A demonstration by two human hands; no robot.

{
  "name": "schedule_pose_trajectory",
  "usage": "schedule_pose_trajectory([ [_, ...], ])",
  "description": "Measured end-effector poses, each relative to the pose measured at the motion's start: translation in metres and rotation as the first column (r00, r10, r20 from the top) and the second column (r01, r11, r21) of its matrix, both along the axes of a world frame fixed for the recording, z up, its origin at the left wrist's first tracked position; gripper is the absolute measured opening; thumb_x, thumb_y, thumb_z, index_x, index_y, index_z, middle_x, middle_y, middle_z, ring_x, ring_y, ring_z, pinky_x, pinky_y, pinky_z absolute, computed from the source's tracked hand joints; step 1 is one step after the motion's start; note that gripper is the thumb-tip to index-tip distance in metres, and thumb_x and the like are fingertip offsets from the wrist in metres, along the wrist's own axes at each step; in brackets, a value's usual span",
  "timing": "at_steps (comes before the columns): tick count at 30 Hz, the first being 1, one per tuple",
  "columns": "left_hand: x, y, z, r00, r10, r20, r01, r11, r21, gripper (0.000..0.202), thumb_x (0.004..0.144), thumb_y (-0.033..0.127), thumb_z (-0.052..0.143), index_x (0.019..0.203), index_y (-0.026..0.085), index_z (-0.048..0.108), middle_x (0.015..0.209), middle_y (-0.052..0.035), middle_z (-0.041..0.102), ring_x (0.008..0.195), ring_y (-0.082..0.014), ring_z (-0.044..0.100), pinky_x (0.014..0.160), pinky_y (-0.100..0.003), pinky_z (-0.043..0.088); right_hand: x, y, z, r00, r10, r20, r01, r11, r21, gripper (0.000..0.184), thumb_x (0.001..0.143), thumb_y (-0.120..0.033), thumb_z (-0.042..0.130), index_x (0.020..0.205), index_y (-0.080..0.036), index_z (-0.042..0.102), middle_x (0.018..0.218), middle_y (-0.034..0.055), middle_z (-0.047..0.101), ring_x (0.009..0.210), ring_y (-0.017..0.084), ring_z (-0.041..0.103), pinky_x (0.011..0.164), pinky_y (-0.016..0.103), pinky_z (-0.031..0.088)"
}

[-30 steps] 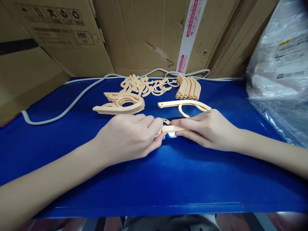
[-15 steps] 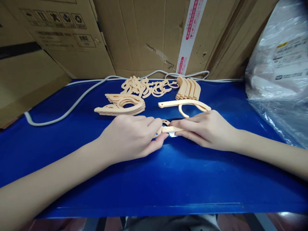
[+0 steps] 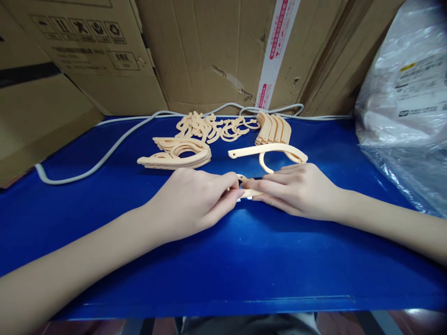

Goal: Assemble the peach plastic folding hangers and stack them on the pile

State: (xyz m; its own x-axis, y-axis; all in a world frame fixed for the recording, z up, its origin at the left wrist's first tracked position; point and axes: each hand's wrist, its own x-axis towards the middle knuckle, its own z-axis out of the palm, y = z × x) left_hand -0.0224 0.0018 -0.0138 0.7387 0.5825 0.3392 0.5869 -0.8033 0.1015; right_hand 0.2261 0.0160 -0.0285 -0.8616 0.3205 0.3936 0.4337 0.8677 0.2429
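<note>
Cream piece (image 3: 252, 192) between my hands, over desk (image 3: 223, 265), about midway from near edge to far edge. Left hand (image 3: 197, 200) pinches its left end; right hand (image 3: 296, 193) grips its right. Just beyond right hand, hooked arm (image 3: 256, 150). Farther toward far edge: nested stack (image 3: 174, 161) leftmost, loose hooks (image 3: 195, 125) in heap, curved arms (image 3: 274, 128) in row rightmost.

Wkshop, prob.: ctns (image 3: 202, 51), loose pts (image 3: 197, 124)

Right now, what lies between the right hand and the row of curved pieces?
A long beige piece with a hook lies there, in the head view.
</note>
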Motion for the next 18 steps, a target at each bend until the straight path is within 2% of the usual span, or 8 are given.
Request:
schedule_pose_trajectory([
  [4, 0.001, -0.001, 0.001, 1.0, 0.008, 0.019, -0.007, 0.996, -0.085, 0.025, 0.099, 0.028, 0.047, 0.084, 0.016, 0.062, 0.056, 0.0039, 0.06, 0.045, -0.0111, 0.054, 0.048, -0.025, 0.021, 0.002, 0.001, 0.006, 1.0, 0.024, 0.002, -0.024, 0.997, 0.07, 0.032, 0.105, -0.035, 0.043, 0.114, -0.015, 0.067, 0.067, -0.0024, 0.069, 0.053, 0.012, 0.061, 0.053, 0.029, 0.041],
  [8, 0.001, -0.002, 0.003, 1.0, 0.016, 0.014, -0.014, 0.996, -0.085, 0.025, 0.099, 0.027, 0.046, 0.084, 0.016, 0.062, 0.055, 0.0041, 0.058, 0.045, -0.011, 0.052, 0.049, -0.026, 0.021, 0.009, 0.004, 0.013, 0.999, 0.02, -0.041, -0.018, 0.999, 0.049, 0.036, 0.103, -0.042, 0.045, 0.1, -0.016, 0.069, 0.068, 0.0003, 0.068, 0.058, 0.014, 0.06, 0.057, 0.029, 0.044],
  [14, -0.002, 0.002, 0.002, 0.999, 0.031, 0.031, -0.029, 0.997, -0.07, 0.029, 0.1, 0.031, 0.044, 0.082, 0.016, 0.062, 0.056, 0.0043, 0.058, 0.045, -0.0101, 0.05, 0.05, -0.026, 0.022, 0.011, 0.009, 0.02, 0.982, 0.013, -0.189, 0.006, 0.995, 0.099, 0.017, 0.097, -0.023, 0.055, 0.086, -0.021, 0.068, 0.08, 0.0044, 0.071, 0.071, 0.017, 0.06, 0.065, 0.032, 0.049],
  [18, -0.005, 0.004, 0.002, 1.0, 0.022, 0.014, -0.021, 0.997, -0.08, 0.028, 0.099, 0.029, 0.045, 0.079, 0.016, 0.06, 0.055, 0.0043, 0.057, 0.045, -0.0098, 0.05, 0.049, -0.026, 0.022, 0.012, 0.014, 0.02, 0.968, -0.034, -0.249, 0.075, 0.985, 0.156, 0.016, 0.093, -0.022, 0.058, 0.08, -0.019, 0.067, 0.094, 0.0112, 0.07, 0.083, 0.022, 0.061, 0.072, 0.038, 0.051],
])
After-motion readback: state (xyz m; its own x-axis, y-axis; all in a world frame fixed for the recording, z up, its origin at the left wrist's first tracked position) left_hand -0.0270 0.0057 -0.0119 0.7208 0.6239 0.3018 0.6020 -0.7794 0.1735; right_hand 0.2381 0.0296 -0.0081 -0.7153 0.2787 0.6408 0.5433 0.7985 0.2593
